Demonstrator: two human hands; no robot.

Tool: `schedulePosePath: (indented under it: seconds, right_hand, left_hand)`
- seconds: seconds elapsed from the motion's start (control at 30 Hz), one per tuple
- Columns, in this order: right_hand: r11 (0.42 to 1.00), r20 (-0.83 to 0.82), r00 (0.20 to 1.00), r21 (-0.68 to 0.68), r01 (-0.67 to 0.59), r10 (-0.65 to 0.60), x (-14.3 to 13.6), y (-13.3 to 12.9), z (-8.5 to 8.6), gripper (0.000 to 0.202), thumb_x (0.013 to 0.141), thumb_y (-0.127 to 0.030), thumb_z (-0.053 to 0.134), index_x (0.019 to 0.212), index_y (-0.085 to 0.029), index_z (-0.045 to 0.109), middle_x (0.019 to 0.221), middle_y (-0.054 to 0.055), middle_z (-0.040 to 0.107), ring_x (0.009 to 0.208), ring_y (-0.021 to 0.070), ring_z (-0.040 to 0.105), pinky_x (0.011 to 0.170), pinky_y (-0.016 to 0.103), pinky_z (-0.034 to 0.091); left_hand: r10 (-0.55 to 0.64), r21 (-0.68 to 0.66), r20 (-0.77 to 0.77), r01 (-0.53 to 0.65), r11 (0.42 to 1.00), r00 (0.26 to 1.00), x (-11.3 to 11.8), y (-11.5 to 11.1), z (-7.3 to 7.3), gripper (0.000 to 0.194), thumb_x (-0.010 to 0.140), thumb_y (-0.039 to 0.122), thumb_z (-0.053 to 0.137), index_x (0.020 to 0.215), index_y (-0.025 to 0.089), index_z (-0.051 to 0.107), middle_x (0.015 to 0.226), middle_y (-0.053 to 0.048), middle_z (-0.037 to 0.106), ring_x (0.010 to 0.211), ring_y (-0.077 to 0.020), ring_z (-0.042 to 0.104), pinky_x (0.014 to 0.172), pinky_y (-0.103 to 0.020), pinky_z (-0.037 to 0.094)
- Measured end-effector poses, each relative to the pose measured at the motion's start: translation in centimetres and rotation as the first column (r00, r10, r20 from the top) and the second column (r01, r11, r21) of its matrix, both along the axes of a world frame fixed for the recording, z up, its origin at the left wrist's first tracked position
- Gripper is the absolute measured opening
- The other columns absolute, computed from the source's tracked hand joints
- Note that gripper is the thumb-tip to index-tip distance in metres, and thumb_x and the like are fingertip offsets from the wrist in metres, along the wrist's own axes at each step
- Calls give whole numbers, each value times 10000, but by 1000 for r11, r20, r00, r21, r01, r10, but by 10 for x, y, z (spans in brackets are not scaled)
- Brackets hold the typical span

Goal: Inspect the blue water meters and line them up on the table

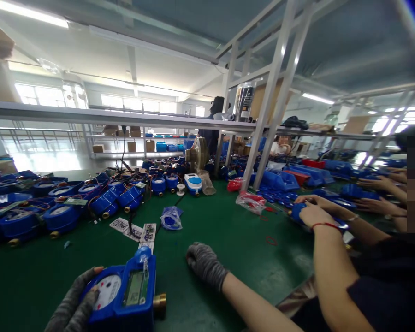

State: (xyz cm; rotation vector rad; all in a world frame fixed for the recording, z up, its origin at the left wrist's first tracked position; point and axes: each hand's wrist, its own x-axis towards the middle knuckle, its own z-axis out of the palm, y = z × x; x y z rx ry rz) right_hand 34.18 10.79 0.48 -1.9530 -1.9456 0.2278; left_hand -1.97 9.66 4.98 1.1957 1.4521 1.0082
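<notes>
A blue meter [119,295] with a round white dial, a small display and a brass fitting lies at the lower left. My left hand [78,302], in a grey glove with bare fingertips, holds it by its left side, fingers over the dial's edge. To the right of the meter, apart from it, my right hand [204,263] rests on the green table [183,286] with its gloved fingers curled in; whether anything is inside them is hidden. Printed label sheets [148,234] lie just behind the meter, and a blue item in a clear bag [172,218] sits farther back.
Many blue meters [60,216] with loose wires line the left and back. A metal frame post [263,124] rises at the back right near red parts in plastic [251,201]. At the right, a person's hands [313,210] hold a blue part.
</notes>
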Motion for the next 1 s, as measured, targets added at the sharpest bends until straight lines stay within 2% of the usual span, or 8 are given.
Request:
schedulePosePath:
  seconds: [0.13,0.23,0.33,0.43,0.53,0.63,0.87,1.0]
  right_hand:
    - [996,-22,998,-72,51,-53,-4,4,8,159,831,-183,590,900,-172,733,887,55,724,822,174,657,720,226,454]
    - [989,-32,998,-136,58,-63,-7,10,16,145,832,-178,592,894,-158,722,877,62,726,805,172,655,703,226,449]
    - [985,-52,998,-169,17,-26,-7,14,20,139,830,-166,591,900,-157,710,904,67,725,827,179,648,726,237,446]
    - [984,-96,995,-174,-33,16,-4,15,19,126,810,-140,596,877,-139,702,893,93,720,822,209,643,732,274,454]
    - [988,-170,985,-142,-63,38,-5,8,19,91,799,-120,603,832,-117,688,843,111,708,789,226,641,724,304,466]
    - [988,-290,951,-77,-137,109,-18,-10,25,66,817,-138,621,859,-132,672,858,76,702,799,194,642,733,276,482]
    - [905,-528,741,156,-395,415,-68,-58,53,86,770,-87,663,819,-157,670,816,16,667,764,153,615,704,254,480]
    - [855,-461,729,156,-495,506,-75,-62,58,45,786,-111,681,821,-139,678,799,28,648,737,159,582,686,272,463]
  left_hand:
    - [-108,4,155,109,994,982,-9,-1,5,589,781,589,651,1300,330,551,1405,-12,551,1273,-332,522,950,-398,551]
    - [-261,51,190,256,965,946,-6,-3,26,526,809,529,658,1273,289,593,1423,-25,539,1311,-317,483,986,-383,522]
    - [-378,84,200,369,926,904,2,6,42,502,777,473,716,1190,197,645,1321,-108,610,1188,-334,578,933,-405,537]
    - [-260,130,141,243,961,955,11,8,40,568,691,473,786,1144,160,644,1226,-132,651,1131,-350,602,939,-462,522]
    - [-86,128,70,77,989,994,21,-6,30,593,700,505,768,1189,207,613,1217,-100,644,1110,-335,607,922,-464,523]
    - [-12,100,170,-5,995,985,28,-22,24,578,740,501,732,1236,248,577,1210,-76,645,1050,-308,636,851,-423,552]
    - [-50,70,300,30,997,953,34,-19,27,563,715,411,776,1208,218,584,1122,-62,669,920,-243,656,758,-332,565]
    - [-63,67,335,43,997,940,35,-15,24,545,741,385,762,1228,225,575,1135,-63,664,914,-234,657,764,-334,567]
